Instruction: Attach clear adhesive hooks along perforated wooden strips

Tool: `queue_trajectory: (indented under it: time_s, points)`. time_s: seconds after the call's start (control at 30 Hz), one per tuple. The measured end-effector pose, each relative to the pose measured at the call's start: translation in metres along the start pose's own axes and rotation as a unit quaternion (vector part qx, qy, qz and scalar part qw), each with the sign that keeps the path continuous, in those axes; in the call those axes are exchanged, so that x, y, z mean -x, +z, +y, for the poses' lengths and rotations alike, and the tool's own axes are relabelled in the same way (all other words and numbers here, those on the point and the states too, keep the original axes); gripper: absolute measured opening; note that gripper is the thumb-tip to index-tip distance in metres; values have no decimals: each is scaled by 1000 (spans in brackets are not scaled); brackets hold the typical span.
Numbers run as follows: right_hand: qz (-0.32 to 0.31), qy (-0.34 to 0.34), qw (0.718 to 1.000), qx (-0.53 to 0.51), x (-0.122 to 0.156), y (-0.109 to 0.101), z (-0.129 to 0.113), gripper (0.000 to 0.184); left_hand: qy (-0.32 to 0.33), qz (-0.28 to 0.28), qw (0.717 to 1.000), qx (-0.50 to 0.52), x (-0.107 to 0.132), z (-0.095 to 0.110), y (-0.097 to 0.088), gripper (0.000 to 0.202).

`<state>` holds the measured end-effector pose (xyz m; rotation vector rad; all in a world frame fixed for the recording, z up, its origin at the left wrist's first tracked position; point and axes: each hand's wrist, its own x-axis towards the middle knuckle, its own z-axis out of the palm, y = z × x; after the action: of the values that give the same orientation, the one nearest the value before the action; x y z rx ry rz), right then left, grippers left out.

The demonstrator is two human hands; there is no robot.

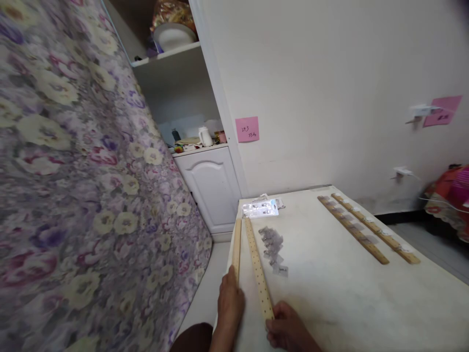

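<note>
On the left edge of the white table (330, 293), my left hand (230, 300) is closed over the near part of a plain narrow wooden strip (238, 244). My right hand (287, 326) pinches the near end of a second wooden strip (258, 269), which has rows of small holes along it. The two strips lie almost side by side with a narrow gap between them. Just right of the holed strip is a row of small clear plastic packets (271, 247), their contents too small to make out. Flat clear packages (260, 208) lie beyond the strips' far ends.
Toward the table's right side lie two brown wooden strips, a nearer one (373, 251) and an outer one (412, 256), with clear packets along them. A floral curtain (110, 195) hangs at left beside a white cabinet (212, 190). Behind the table stands a wall (322, 98).
</note>
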<state>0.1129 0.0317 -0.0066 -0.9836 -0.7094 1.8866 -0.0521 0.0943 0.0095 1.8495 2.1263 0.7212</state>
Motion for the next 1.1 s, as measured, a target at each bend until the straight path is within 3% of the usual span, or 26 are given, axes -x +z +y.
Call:
queue_trajectory:
  time_s: [0.23, 0.57, 0.7, 0.83, 0.93, 1.1]
  points:
    - [9, 20, 1000, -22, -15, 23, 9, 47, -2, -3, 1000, -4, -1, -2, -6, 60]
    - [2, 24, 1000, 3, -27, 37, 32, 49, 7, 13, 1000, 26, -3, -11, -5, 45]
    - [-3, 36, 995, 95, -25, 38, 28, 41, 11, 8, 999, 29, -3, -13, -5, 41]
    - [-32, 24, 968, 249, -19, 36, 17, 26, 18, 1, 999, 31, -4, -15, -5, 39]
    - [-47, 8, 951, 304, -13, 36, 8, 17, 23, -2, 999, 33, -6, -18, -5, 41]
    - [-68, -113, 910, 393, -5, 36, -1, 9, 25, 3, 999, 44, -6, -23, -3, 43]
